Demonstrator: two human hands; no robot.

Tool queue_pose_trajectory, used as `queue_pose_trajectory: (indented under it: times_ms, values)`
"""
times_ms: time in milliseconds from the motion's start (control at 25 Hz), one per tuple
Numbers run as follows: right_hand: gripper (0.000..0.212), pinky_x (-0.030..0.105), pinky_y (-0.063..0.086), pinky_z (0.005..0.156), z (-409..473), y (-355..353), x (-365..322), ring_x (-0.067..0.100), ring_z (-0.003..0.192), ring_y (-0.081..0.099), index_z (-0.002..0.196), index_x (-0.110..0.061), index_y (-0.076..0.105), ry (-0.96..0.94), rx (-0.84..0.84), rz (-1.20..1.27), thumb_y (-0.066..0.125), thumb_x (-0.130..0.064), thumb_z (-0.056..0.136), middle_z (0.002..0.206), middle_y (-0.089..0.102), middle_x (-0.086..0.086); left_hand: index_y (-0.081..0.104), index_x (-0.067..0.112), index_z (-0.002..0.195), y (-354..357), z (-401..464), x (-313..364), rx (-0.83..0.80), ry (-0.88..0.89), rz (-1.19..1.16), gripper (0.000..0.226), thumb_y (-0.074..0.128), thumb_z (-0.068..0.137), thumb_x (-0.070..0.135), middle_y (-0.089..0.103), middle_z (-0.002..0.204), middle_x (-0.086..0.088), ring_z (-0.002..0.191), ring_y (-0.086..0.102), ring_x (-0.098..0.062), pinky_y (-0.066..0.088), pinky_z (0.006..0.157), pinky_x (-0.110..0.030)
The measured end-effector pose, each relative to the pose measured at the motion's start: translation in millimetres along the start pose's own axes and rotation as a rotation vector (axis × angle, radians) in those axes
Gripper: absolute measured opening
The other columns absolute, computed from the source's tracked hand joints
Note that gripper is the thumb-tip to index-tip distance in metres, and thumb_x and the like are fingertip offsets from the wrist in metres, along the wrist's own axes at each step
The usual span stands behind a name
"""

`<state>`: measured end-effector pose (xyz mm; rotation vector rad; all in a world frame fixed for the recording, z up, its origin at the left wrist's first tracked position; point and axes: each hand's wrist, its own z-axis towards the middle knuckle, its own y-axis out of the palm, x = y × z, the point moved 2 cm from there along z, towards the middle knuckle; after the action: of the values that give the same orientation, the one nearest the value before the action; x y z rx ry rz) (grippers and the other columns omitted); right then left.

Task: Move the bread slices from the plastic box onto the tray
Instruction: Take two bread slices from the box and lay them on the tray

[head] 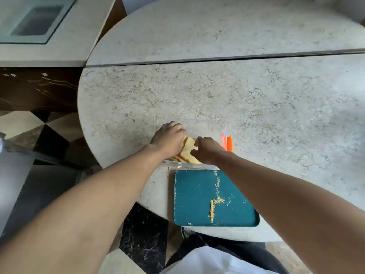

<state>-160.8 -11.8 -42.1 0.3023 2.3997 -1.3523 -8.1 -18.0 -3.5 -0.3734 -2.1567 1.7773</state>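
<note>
A clear plastic box [199, 123] with an orange clip [227, 142] on its right side stands on the round stone table. Several bread slices [188, 150] stand packed on edge inside it. My left hand [169, 138] rests over the box's left side, fingers curled against the slices. My right hand [206, 149] pinches the nearest slice at its top edge. The teal tray [197, 194] lies just in front of the box, holding only crumbs [216, 200].
The table's near rim [150, 202] curves just left of the tray, with dark marble floor [144, 240] below it. A seam [217, 58] splits the tabletop farther back. A counter with a glass inset [37, 20] stands at the far left.
</note>
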Motion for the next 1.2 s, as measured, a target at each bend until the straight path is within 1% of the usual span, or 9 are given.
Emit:
queue_pose_trajectory:
  times_ms: [120, 240, 400, 520, 640, 800, 920, 1080, 1200]
  values:
    - [0.05, 0.039, 0.047, 0.077, 9.8, 7.6, -1.0, 0.036, 0.114, 0.058, 0.128, -0.009, 0.05, 0.052, 0.018, 0.01, 0.054, -0.045, 0.093, 0.124, 0.062, 0.016, 0.066, 0.005, 0.109, 5.6, 12.8, 6.2, -0.016, 0.044, 0.003, 0.023, 0.053, 0.091, 0.011, 0.063, 0.119, -0.01, 0.121, 0.048, -0.028, 0.043, 0.097, -0.039]
    - [0.059, 0.039, 0.042, 0.071, 17.6, 14.1, 0.4, 0.036, 0.115, 0.059, 0.13, -0.009, 0.045, 0.122, 0.022, 0.039, 0.048, -0.056, 0.094, 0.125, 0.063, 0.016, 0.064, 0.004, 0.098, 12.5, 25.2, 8.5, -0.093, -0.036, -0.067, 0.015, 0.054, 0.088, -0.002, 0.062, 0.111, -0.01, 0.117, 0.051, -0.028, 0.045, 0.081, -0.037]
    - [0.076, 0.039, 0.041, 0.07, 23.8, 18.3, -0.4, 0.036, 0.116, 0.059, 0.136, -0.01, 0.04, 0.174, 0.014, 0.049, 0.044, -0.069, 0.089, 0.127, 0.061, 0.015, 0.063, 0.004, 0.096, 15.5, 38.0, 5.9, -0.181, -0.121, -0.065, 0.024, 0.052, 0.081, -0.011, 0.066, 0.107, -0.015, 0.11, 0.057, -0.032, 0.053, 0.083, -0.045]
    - [0.079, 0.04, 0.043, 0.07, 29.1, 21.6, -3.2, 0.038, 0.113, 0.06, 0.136, -0.01, 0.039, 0.158, -0.032, 0.033, 0.045, -0.07, 0.086, 0.127, 0.06, 0.017, 0.065, 0.007, 0.1, 19.4, 45.8, 4.0, -0.23, -0.177, -0.072, 0.023, 0.056, 0.082, -0.004, 0.069, 0.109, -0.014, 0.101, 0.063, -0.034, 0.053, 0.075, -0.043]
    - [0.076, 0.04, 0.042, 0.068, 29.9, 22.7, -4.6, 0.037, 0.11, 0.061, 0.135, -0.011, 0.041, 0.138, -0.058, 0.023, 0.048, -0.069, 0.085, 0.125, 0.061, 0.017, 0.067, 0.012, 0.113, 23.8, 49.6, 2.9, -0.252, -0.22, -0.094, 0.031, 0.059, 0.084, 0.004, 0.07, 0.118, -0.012, 0.104, 0.065, -0.032, 0.056, 0.08, -0.044]
    - [0.075, 0.041, 0.042, 0.068, 29.8, 21.0, -7.5, 0.037, 0.111, 0.061, 0.135, -0.011, 0.041, 0.149, -0.056, 0.023, 0.049, -0.066, 0.084, 0.125, 0.061, 0.017, 0.067, 0.011, 0.111, 25.8, 49.6, 3.6, -0.24, -0.224, -0.141, 0.03, 0.049, 0.088, 0.005, 0.069, 0.117, -0.011, 0.103, 0.064, -0.032, 0.055, 0.081, -0.046]
    - [0.073, 0.04, 0.044, 0.07, 27.8, 18.5, -7.6, 0.036, 0.111, 0.061, 0.133, -0.01, 0.043, 0.163, -0.05, 0.018, 0.054, -0.061, 0.082, 0.124, 0.062, 0.017, 0.069, 0.011, 0.108, 25.2, 49.3, 4.9, -0.222, -0.219, -0.177, 0.028, 0.05, 0.088, 0.006, 0.07, 0.115, -0.011, 0.102, 0.064, -0.031, 0.055, 0.082, -0.046]
    - [0.066, 0.038, 0.043, 0.071, 22.8, 12.8, -6.1, 0.034, 0.115, 0.06, 0.137, -0.007, 0.043, 0.161, -0.05, -0.021, 0.048, -0.052, 0.088, 0.128, 0.061, 0.015, 0.071, 0.011, 0.112, 25.6, 51.0, 10.5, -0.216, -0.215, -0.287, 0.029, 0.053, 0.089, 0.008, 0.071, 0.12, -0.011, 0.108, 0.064, -0.03, 0.054, 0.09, -0.045]
    - [0.058, 0.038, 0.045, 0.078, 18.8, 5.4, -4.2, 0.032, 0.12, 0.056, 0.137, -0.009, 0.046, 0.138, -0.03, -0.059, 0.049, -0.044, 0.09, 0.131, 0.058, 0.013, 0.071, 0.012, 0.113, 28.1, 49.5, 13.9, -0.215, -0.201, -0.354, 0.029, 0.057, 0.088, 0.009, 0.07, 0.121, -0.01, 0.108, 0.064, -0.028, 0.053, 0.09, -0.042]
